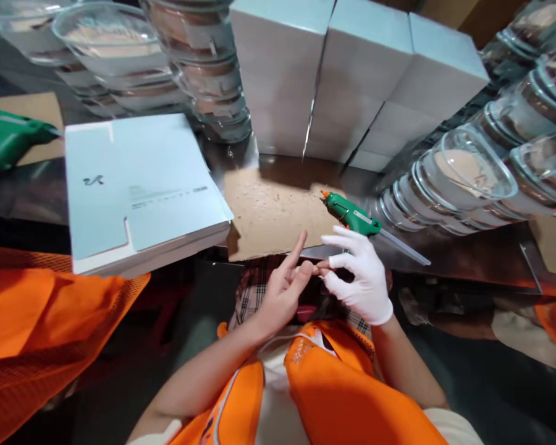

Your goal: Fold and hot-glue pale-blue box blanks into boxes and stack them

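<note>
My left hand [285,287] is bare, its index finger stretched out and the thumb and other fingers closed together. My right hand [359,272] wears a white glove; its thumb and index finger pinch right against my left fingertips. Whatever is between the fingertips, if anything, is too small to make out. Just beyond my right hand, a green glue gun [354,215] with an orange tip lies on the table, a clear glue stick [405,247] poking from its back. A worn piece of cardboard [273,216] lies beyond my left hand.
A stack of flat light-blue printed box sheets [143,185] overhangs the table edge at left. White boxes [278,74] stand at the back. Stacked clear plastic tubs [463,167] rise right and left [208,68]. Another green glue gun [13,136] lies far left. Orange-clad people [41,327] sit alongside.
</note>
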The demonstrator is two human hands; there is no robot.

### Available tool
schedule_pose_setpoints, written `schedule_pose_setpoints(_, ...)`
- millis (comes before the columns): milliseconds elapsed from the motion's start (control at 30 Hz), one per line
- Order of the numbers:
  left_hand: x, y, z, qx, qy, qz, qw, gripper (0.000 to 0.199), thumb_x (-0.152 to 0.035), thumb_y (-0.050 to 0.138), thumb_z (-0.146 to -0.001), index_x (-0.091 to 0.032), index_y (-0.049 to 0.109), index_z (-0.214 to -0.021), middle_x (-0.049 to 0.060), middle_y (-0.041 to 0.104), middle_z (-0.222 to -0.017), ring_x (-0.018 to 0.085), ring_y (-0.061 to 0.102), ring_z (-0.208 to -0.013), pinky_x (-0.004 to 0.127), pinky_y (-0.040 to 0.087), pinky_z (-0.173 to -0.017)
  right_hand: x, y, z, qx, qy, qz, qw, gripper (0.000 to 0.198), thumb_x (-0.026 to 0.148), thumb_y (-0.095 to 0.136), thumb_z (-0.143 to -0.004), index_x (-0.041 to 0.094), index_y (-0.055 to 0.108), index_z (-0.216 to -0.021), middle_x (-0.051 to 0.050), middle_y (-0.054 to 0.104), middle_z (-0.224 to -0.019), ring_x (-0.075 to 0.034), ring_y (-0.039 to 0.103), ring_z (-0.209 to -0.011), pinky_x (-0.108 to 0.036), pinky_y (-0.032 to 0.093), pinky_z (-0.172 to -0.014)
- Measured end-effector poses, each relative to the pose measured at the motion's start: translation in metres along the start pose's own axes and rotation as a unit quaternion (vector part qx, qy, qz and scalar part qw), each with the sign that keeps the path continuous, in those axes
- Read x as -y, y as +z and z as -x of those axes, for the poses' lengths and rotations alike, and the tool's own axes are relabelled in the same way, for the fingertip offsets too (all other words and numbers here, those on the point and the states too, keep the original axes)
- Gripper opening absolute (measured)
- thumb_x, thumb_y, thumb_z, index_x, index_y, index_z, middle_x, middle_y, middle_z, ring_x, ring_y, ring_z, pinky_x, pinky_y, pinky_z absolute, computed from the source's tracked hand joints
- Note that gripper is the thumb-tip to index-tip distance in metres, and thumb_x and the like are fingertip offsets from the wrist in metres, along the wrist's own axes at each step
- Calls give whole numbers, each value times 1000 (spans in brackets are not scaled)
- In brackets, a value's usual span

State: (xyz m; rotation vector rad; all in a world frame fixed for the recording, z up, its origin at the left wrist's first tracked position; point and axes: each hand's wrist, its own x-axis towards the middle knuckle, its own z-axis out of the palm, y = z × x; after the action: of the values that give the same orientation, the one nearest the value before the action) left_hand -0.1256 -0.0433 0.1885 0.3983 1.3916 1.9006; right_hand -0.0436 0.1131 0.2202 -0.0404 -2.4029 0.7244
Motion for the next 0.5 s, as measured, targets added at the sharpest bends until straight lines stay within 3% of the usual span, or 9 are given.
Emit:
schedule_pose_setpoints(100,-1,-7,7,16,-15,11,1000,100,-68,75,-89,-25,32,-169,2,81,-90,12,64,-66,21,52,-63,2,11,5,-7,53,-62,997,6,24,71,-94,25,75,-89,-9,79,-124,-26,73,-123,-45,59,-102)
schedule_pose_setpoints(267,-6,-10,5,-8,-61,87,994,105,-73,77,-84,-19,40,-167,7,85,-98,21,79,-93,33,62,-90,0,25,15,-56,35,-18,998,6,24,75,-92,28,79,-91,-7,81,-123,-26,74,-120,-46,57,-104)
schedule_pose_setpoints(333,-7,-9,4,-3,-83,123,989,106,-74,77,-84,-18,41,-166,11,85,-104,26,81,-99,39,62,-96,-1,26,18,-71,55,-48,995,3,26,77,-92,28,79,-90,-6,82,-117,-26,74,-120,-47,56,-106)
schedule_pose_setpoints(400,-7,-8,5,7,-88,147,985,106,-73,78,-84,-17,40,-167,14,85,-110,30,82,-104,43,62,-100,-1,27,20,-71,139,-134,979,8,32,76,-94,27,78,-89,-5,83,-112,-25,75,-114,-44,57,-104)
schedule_pose_setpoints(500,-7,-6,9,21,-69,153,986,104,-71,77,-87,-17,38,-168,17,83,-116,32,81,-109,46,61,-105,-1,28,23,-48,284,-271,918,20,43,73,-97,24,78,-93,-5,82,-106,-23,76,-104,-38,60,-98)
